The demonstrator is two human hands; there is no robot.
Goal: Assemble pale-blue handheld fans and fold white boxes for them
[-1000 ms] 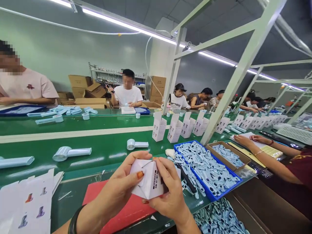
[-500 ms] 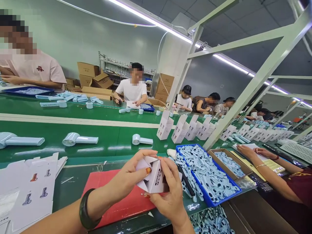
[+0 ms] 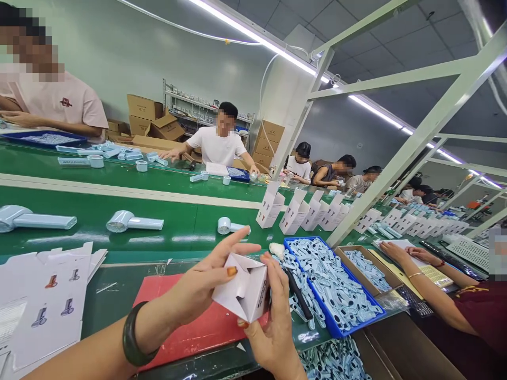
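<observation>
A small white cardboard box [image 3: 241,287] is held between my two hands, one end facing me with its folded flaps partly meeting and a dark gap between them. My right hand [image 3: 277,319] wraps round the box's right side, thumb at its lower edge. On the left, my left hand [image 3: 208,272] grips the box with its thumb on the end flap, while some fingers extend past the far side. A green bangle [image 3: 132,335] circles my left wrist. Beneath the hands lies a red sheet [image 3: 190,338] on the green bench.
Flat printed cartons [image 3: 47,301] lie at left. A blue tray [image 3: 336,285] of light-blue plastic parts is at right, near a brown carton [image 3: 368,269]. Handheld fans [image 3: 134,221] and standing open boxes [image 3: 293,211] line the belt. A co-worker's arms [image 3: 428,285] are at right.
The box has turned so its flapped end faces me more. My left fingers have spread out from it. Across the belt, a co-worker in white has stretched both arms outward.
</observation>
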